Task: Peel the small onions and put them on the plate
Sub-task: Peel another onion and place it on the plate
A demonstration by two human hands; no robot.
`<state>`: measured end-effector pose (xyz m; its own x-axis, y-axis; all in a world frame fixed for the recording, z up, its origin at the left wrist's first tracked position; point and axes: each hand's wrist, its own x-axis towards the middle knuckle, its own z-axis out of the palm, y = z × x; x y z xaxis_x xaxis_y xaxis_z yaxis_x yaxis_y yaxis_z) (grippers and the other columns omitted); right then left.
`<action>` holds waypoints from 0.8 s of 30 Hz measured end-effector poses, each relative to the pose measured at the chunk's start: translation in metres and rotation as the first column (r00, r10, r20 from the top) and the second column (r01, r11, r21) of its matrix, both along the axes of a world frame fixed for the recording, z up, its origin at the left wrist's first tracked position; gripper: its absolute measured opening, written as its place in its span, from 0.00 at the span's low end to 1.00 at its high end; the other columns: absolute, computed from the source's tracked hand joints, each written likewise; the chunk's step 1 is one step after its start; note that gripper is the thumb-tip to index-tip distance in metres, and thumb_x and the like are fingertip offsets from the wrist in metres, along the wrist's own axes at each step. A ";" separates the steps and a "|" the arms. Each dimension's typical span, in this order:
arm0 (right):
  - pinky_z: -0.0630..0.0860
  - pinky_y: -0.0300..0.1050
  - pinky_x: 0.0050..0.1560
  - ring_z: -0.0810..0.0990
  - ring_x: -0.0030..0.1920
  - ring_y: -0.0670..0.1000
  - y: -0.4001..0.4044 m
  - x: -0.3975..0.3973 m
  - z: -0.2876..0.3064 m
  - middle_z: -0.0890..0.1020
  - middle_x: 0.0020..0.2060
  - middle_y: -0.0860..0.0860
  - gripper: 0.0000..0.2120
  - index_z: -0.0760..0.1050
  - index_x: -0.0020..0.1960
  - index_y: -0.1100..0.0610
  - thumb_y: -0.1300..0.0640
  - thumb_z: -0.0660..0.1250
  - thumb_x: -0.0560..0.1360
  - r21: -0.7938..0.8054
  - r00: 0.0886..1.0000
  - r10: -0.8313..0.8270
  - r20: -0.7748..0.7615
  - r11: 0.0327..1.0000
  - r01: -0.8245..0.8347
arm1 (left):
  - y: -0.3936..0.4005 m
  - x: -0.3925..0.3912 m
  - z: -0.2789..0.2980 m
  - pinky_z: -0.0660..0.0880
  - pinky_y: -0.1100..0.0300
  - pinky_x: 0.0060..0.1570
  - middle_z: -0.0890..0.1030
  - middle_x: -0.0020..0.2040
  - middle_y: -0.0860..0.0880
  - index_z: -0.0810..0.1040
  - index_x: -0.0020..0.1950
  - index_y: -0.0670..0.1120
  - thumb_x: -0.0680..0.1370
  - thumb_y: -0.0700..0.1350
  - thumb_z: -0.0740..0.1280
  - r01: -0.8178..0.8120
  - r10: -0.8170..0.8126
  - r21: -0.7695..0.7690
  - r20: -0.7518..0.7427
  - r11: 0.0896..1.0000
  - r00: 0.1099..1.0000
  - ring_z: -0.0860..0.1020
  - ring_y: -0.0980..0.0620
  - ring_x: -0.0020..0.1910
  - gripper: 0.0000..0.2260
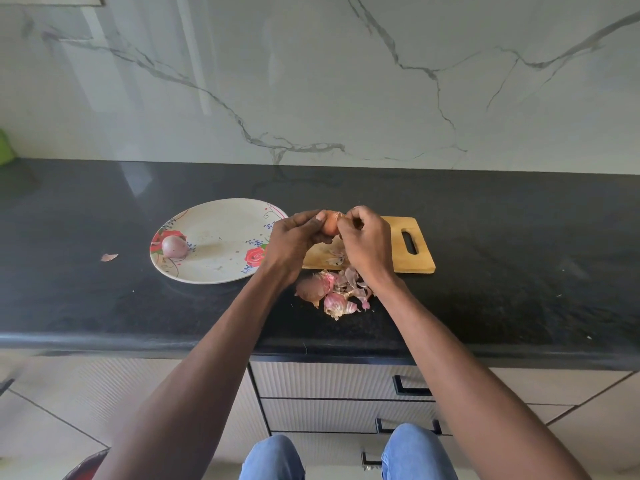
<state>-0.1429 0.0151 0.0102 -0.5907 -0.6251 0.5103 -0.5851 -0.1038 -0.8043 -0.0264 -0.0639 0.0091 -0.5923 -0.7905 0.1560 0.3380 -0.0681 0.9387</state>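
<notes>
Your left hand grips a small onion in curled fingers. Your right hand pinches its skin, just beside your left fingertips. A peeled onion lies on the plate, well left of them.

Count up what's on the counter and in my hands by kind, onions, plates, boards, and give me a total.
Onions: 3, one peeled on the plate, one held in both hands, one unpeeled by the peel heap
Plates: 1
Cutting boards: 1
Peel heaps: 1, plus one stray scrap
Total: 6, not counting the scrap
</notes>
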 end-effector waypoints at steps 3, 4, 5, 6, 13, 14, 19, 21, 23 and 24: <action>0.80 0.47 0.35 0.81 0.34 0.49 0.004 -0.003 0.004 0.83 0.35 0.54 0.06 0.80 0.44 0.64 0.63 0.67 0.77 -0.047 0.973 0.115 0.200 0.993 -0.108 | -0.001 0.001 0.005 0.81 0.59 0.42 0.86 0.45 0.42 0.83 0.50 0.37 0.81 0.35 0.64 0.015 -0.007 0.123 -0.064 0.992 0.998 0.80 0.45 0.42 0.08; 0.81 0.46 0.37 0.82 0.35 0.49 0.005 -0.004 0.004 0.84 0.36 0.54 0.05 0.81 0.45 0.63 0.63 0.68 0.77 -0.061 0.977 0.115 0.183 0.993 -0.105 | -0.002 0.002 0.006 0.81 0.59 0.42 0.86 0.46 0.42 0.83 0.50 0.37 0.81 0.34 0.64 0.011 -0.001 0.132 -0.073 0.991 0.997 0.81 0.45 0.42 0.08; 0.82 0.46 0.40 0.84 0.38 0.50 0.005 -0.004 0.003 0.85 0.38 0.53 0.05 0.82 0.46 0.62 0.62 0.69 0.77 -0.070 0.985 0.102 0.140 0.993 -0.093 | -0.002 0.002 0.006 0.81 0.59 0.43 0.86 0.46 0.42 0.83 0.50 0.37 0.81 0.34 0.65 0.003 0.007 0.133 -0.079 0.991 0.997 0.81 0.46 0.42 0.07; 0.82 0.44 0.42 0.84 0.40 0.50 0.004 -0.005 0.001 0.85 0.40 0.53 0.04 0.83 0.47 0.62 0.62 0.70 0.76 -0.079 0.992 0.085 0.089 0.994 -0.078 | -0.002 0.002 0.006 0.81 0.59 0.43 0.86 0.46 0.42 0.83 0.51 0.37 0.80 0.33 0.65 -0.010 0.020 0.127 -0.081 0.992 0.997 0.81 0.46 0.41 0.07; 0.78 0.36 0.39 0.80 0.38 0.48 0.001 -0.005 -0.008 0.83 0.40 0.55 0.05 0.85 0.48 0.65 0.63 0.74 0.75 -0.142 0.972 -0.055 -0.229 0.990 0.023 | 0.002 0.002 0.000 0.81 0.52 0.52 0.87 0.49 0.44 0.85 0.55 0.44 0.76 0.38 0.73 -0.090 0.090 -0.096 0.000 0.991 0.996 0.83 0.47 0.46 0.08; 0.76 0.35 0.37 0.79 0.37 0.47 0.000 -0.005 -0.010 0.82 0.39 0.54 0.05 0.84 0.47 0.64 0.62 0.74 0.75 -0.137 0.967 -0.068 -0.246 0.990 0.035 | 0.002 0.002 0.000 0.80 0.53 0.51 0.87 0.50 0.44 0.84 0.56 0.42 0.77 0.38 0.73 -0.100 0.102 -0.124 0.012 0.987 0.995 0.83 0.48 0.45 0.09; 0.68 0.33 0.34 0.73 0.33 0.46 -0.002 -0.002 -0.009 0.78 0.34 0.52 0.11 0.76 0.37 0.56 0.56 0.76 0.73 -0.109 0.961 -0.115 -0.250 0.990 0.090 | 0.004 0.000 -0.003 0.80 0.60 0.46 0.87 0.48 0.43 0.81 0.63 0.35 0.76 0.38 0.74 -0.140 0.166 -0.259 0.081 0.956 0.983 0.83 0.52 0.40 0.16; 0.67 0.32 0.34 0.72 0.33 0.47 0.000 0.000 -0.008 0.78 0.34 0.52 0.13 0.73 0.37 0.54 0.56 0.77 0.72 -0.113 0.958 -0.131 -0.255 0.988 0.105 | 0.004 -0.001 -0.004 0.79 0.61 0.46 0.87 0.47 0.45 0.81 0.63 0.35 0.77 0.37 0.73 -0.135 0.166 -0.269 0.092 0.953 0.982 0.82 0.53 0.39 0.15; 0.64 0.29 0.34 0.71 0.33 0.46 0.001 0.002 -0.007 0.77 0.34 0.51 0.14 0.71 0.37 0.53 0.57 0.76 0.73 -0.109 0.951 -0.148 -0.272 0.986 0.123 | 0.004 0.000 -0.003 0.79 0.59 0.46 0.87 0.46 0.43 0.81 0.62 0.36 0.77 0.37 0.72 -0.113 0.139 -0.255 0.087 0.960 0.986 0.82 0.51 0.39 0.14; 0.63 0.30 0.34 0.70 0.32 0.46 0.001 0.002 -0.007 0.77 0.34 0.51 0.14 0.71 0.37 0.54 0.58 0.75 0.73 -0.105 0.947 -0.159 -0.278 0.985 0.135 | 0.004 0.000 -0.003 0.79 0.57 0.46 0.86 0.47 0.41 0.82 0.61 0.36 0.78 0.37 0.71 -0.090 0.112 -0.238 0.080 0.967 0.990 0.81 0.50 0.40 0.12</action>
